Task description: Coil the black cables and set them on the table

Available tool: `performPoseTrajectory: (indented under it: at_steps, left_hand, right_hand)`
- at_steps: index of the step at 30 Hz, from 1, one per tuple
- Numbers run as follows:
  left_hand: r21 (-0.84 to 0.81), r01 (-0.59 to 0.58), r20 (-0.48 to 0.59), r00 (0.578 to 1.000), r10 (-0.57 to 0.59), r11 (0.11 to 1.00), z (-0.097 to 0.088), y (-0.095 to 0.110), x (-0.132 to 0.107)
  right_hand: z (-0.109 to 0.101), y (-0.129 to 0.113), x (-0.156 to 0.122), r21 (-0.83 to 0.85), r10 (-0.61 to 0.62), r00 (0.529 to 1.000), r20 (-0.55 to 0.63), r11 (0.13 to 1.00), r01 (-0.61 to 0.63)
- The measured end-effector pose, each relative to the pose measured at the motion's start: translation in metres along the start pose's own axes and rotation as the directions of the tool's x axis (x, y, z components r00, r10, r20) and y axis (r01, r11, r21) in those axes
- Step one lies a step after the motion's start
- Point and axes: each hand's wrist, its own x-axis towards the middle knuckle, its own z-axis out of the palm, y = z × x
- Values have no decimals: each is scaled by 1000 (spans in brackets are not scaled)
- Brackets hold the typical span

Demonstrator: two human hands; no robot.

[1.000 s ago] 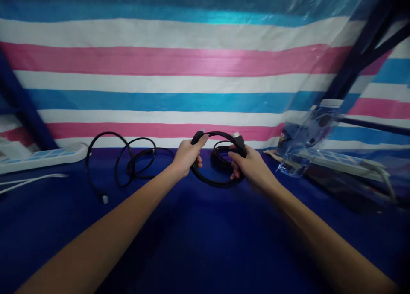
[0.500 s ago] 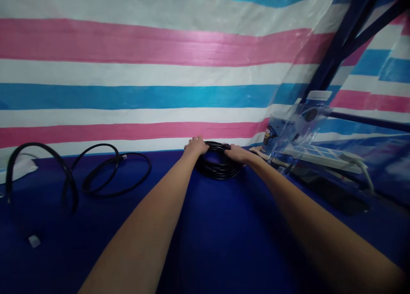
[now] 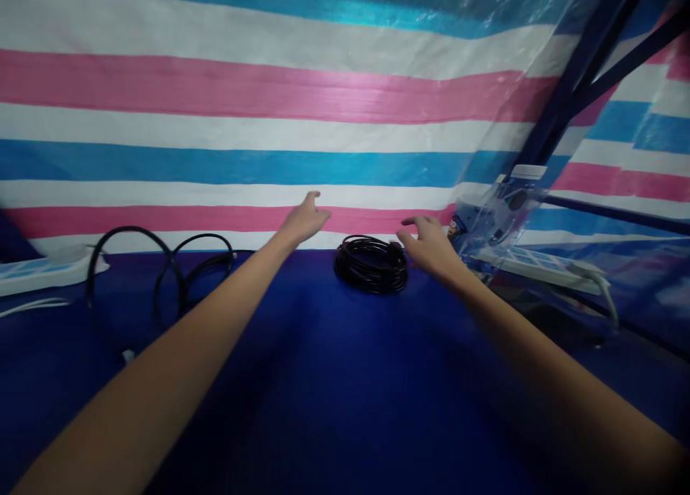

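Note:
A coiled black cable [image 3: 371, 266] lies on the blue surface [image 3: 345, 366], close to the striped sheet at the back. A dark connector [image 3: 396, 248] shows on the coil's right side. My left hand [image 3: 306, 220] is raised to the left of the coil, thumb and fingers apart, holding nothing. Just right of the coil is my right hand [image 3: 428, 245], its fingers spread and bent, with nothing in them. Whether it still brushes the coil's edge I cannot tell.
A looser black cable [image 3: 129, 230] stands in loops at left, partly behind my left forearm. A white power strip [image 3: 48, 271] lies at far left, another power strip [image 3: 550, 266] at right. Clear plastic packaging [image 3: 504, 215] stands before a dark metal frame [image 3: 571, 100].
Both hands have let go of the cable coil and moved apart, the left up and leftward, the right slightly right. The coil stays on the surface. The view has turned slightly left.

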Motion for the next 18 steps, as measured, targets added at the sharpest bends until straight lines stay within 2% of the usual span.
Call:
performPoseTrajectory:
  at_steps: [2,3,4,5,6,7,8,9,11,13,15,18]
  left_hand:
    - [70,-109,-136,984,117,992,-43,6,-35]
    - [169,-223,-234,937,259,960,-65,7,-55]
    - [285,-258,-310,886,344,923,-85,7,-75]
    - [394,-205,-365,860,357,896,-103,6,-96]
    - [490,-87,-411,855,318,867,-120,1,-114]
    - [565,31,-395,888,237,824,-133,-5,-131]
    - [607,122,-328,939,107,785,-143,-14,-146]
    - [616,195,-277,961,-22,763,-150,-24,-157]
    - [608,270,-229,960,-161,746,-156,-47,-171]
    - [569,302,-248,950,-191,764,-153,-67,-174]
    - [516,309,-223,949,-223,799,-142,-84,-169]
    - [470,248,-48,966,-256,847,-121,-105,-152]
  right_hand:
    - [0,-25,-24,21,-74,997,9,997,74]
    - [2,-38,-35,35,-108,992,61,994,106]
    - [6,-52,-46,50,-134,980,147,991,128]
    - [12,-66,-55,64,-151,955,256,988,140]
    - [21,-79,-63,67,-152,908,390,988,136]
    - [32,-92,-68,74,-144,862,487,990,124]
    - [46,-103,-71,82,-136,827,545,991,109]
    - [62,-114,-71,83,-116,798,591,993,83]
    - [97,-134,-64,57,-51,778,626,998,19]
    - [131,-152,-52,13,7,787,617,1000,-19]
    - [159,-168,-40,-21,32,790,612,999,-24]
    - [189,-186,-30,-30,11,774,633,1000,10]
